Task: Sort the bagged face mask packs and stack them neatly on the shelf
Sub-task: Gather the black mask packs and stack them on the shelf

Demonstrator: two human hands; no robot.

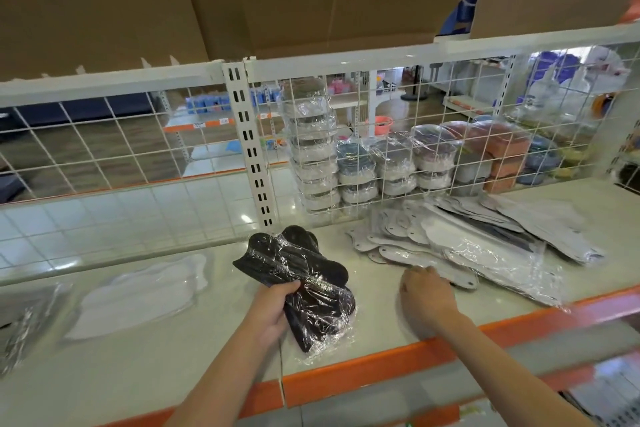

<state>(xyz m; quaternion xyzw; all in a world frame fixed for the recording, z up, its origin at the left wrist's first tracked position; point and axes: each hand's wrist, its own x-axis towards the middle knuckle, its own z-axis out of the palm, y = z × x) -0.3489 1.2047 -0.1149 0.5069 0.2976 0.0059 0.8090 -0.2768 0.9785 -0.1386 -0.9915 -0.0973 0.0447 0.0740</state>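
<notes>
Along the white shelf [381, 308] with its orange front edge, the left hand [273, 308] is gripping a clear-bagged bundle of black face masks [304, 284], light, soft and slippery, best held mid-bundle, while the right hand [427, 295] is reaching, fingers loosely curled and empty, toward the pile of bagged white masks [467, 243].

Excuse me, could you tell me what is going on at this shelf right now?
A person is sorting bagged face masks on a shelf. The left hand grips a bundle of black packs, which rests on the shelf. The right hand reaches to the near edge of a loose pile of white packs. One white pack lies apart on the left. Behind the wire grid, more packs are stacked.
</notes>
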